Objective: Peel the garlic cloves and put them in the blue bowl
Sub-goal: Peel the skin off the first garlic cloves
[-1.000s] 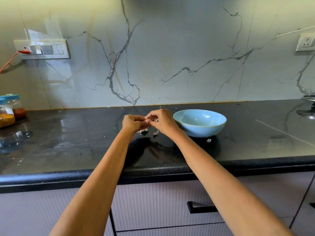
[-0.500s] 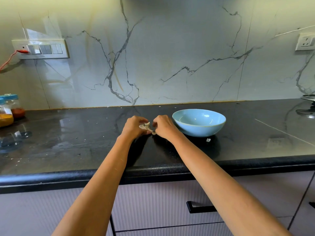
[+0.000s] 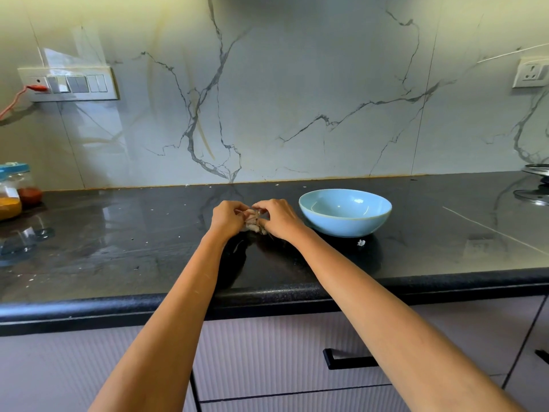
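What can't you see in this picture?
Head view only:
- Garlic: mostly covered by the left hand and right hand; peeled or not, unclear.
- Bowl: the near rim hides part of its inside.
- Jars: cut off by the left edge.
- White scrap: too small to identify.

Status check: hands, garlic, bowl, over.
Left hand and right hand both pinching the garlic low over the counter. Bowl just right of them, no cloves visible inside. Path to bowl clear.

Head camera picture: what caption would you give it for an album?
Both hands, left hand and right hand, grip garlic on a black counter beside an empty blue bowl.
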